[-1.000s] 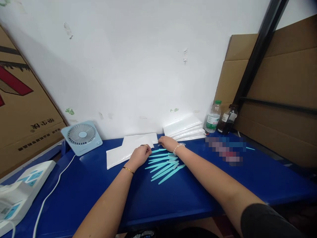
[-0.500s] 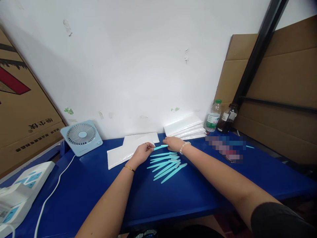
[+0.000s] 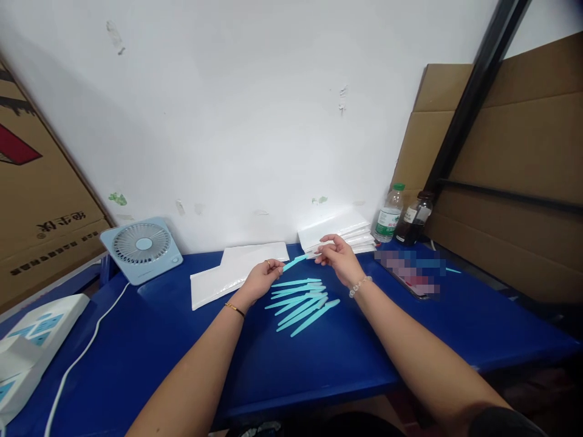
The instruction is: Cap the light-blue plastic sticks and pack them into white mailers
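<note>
A turquoise eyebrow razor (image 3: 296, 262) is pinched by its handle end in my left hand (image 3: 265, 276), its head pointing right. My right hand (image 3: 337, 258) is at the razor's head end with thumb and fingers apart and curved; it appears to hold nothing. Below the hands, several more turquoise eyebrow razors (image 3: 303, 305) lie fanned out on the blue table (image 3: 346, 364), handles toward the left. White padded mailers (image 3: 212, 285) lie behind and left of my left hand. Behind my right hand rests a stack of white padded mailers (image 3: 334, 227).
On the left are a light blue fan (image 3: 144, 244), a white cable (image 3: 93, 340) and a white power strip (image 3: 50, 340). A water bottle (image 3: 389, 215) and a dark bottle (image 3: 412, 218) stand at the back right, with a partly blurred phone (image 3: 410, 285) in front. Cardboard (image 3: 514, 145) flanks the right side.
My right hand has come off the razor's head, rising slightly and moving right as its fingers opened. My left hand keeps its razor, which now tilts up more to the right.
</note>
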`<state>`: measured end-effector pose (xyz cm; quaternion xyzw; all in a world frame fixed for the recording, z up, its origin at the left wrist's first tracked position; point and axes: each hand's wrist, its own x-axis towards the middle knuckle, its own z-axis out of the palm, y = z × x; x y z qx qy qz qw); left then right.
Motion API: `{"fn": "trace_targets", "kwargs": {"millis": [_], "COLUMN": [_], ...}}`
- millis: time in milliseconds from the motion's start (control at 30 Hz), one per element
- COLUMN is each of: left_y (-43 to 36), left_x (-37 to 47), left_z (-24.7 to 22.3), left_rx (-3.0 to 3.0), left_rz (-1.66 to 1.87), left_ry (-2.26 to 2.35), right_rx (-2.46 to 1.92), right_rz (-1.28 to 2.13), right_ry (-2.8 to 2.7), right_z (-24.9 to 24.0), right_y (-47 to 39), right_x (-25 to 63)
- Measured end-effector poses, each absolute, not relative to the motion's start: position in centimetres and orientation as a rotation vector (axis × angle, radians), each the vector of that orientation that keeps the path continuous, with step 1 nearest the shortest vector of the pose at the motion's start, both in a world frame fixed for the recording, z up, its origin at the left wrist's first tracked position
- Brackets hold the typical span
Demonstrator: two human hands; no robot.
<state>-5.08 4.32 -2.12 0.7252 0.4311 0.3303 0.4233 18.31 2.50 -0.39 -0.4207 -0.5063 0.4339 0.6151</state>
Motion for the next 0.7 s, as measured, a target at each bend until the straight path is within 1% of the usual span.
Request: {"fn": "trace_targets", "kwargs": {"millis": [700], "left_y": [3.75], "left_x": [-4.93], "left_z": [-1.17], "left_rx": [1.788], "left_rz": [0.840], "left_ry": [1.104], "right_rx": [-1.026], "right_rz": [0.916], "right_ry": [-1.223], "right_z": [-0.02], "right_y": [1.91], "right_x": [17.33]}}
